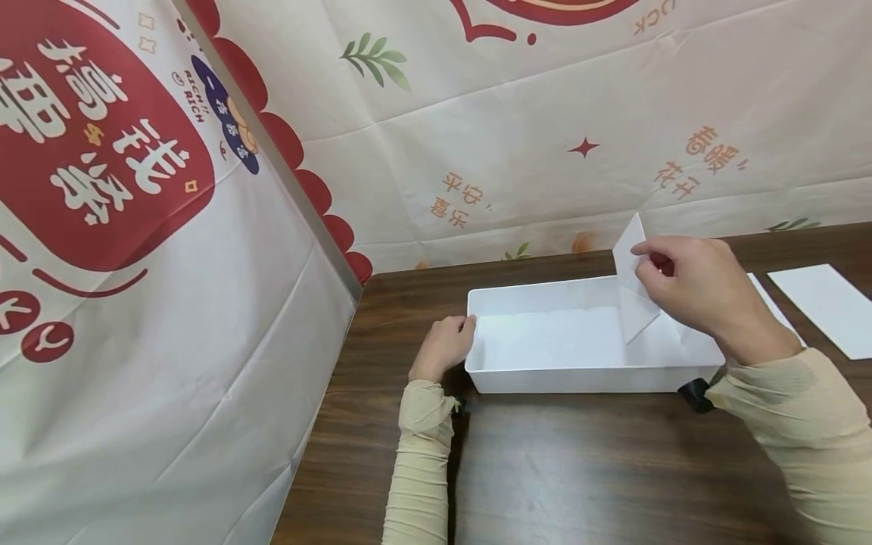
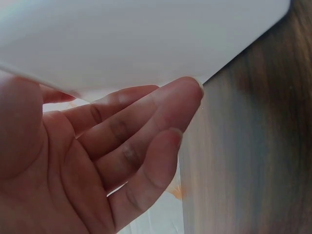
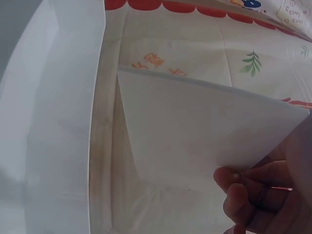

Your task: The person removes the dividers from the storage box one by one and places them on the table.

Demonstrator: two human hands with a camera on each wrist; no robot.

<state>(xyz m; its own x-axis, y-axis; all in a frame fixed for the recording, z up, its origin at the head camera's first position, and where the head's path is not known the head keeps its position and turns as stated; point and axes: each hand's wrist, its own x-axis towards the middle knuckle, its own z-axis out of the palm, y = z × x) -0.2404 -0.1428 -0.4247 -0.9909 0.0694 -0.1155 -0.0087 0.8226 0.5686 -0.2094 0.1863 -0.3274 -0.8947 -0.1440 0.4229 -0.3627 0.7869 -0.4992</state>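
Observation:
A long white open-topped box (image 1: 579,378) lies lengthwise on the table. At its left end my left hand (image 1: 444,347) holds the end wall, with the thumb at the rim. In the left wrist view, the fingers (image 2: 146,126) lie along the outside of the white box (image 2: 146,44). My right hand (image 1: 702,284) pinches a thin white panel (image 1: 630,280) by one edge, thumb against fingertips. The panel stands tilted over the right part of the box, its lower end at or inside the opening. In the right wrist view the panel (image 3: 204,131) spreads out beyond the pinching fingers (image 3: 236,200).
Another flat white panel (image 1: 827,306) lies on the brown wooden table (image 1: 565,469) at the right. Part of a white piece (image 1: 773,303) shows behind my right wrist. A printed cloth (image 1: 545,151) hangs behind the table, and another (image 1: 170,341) hangs at the left.

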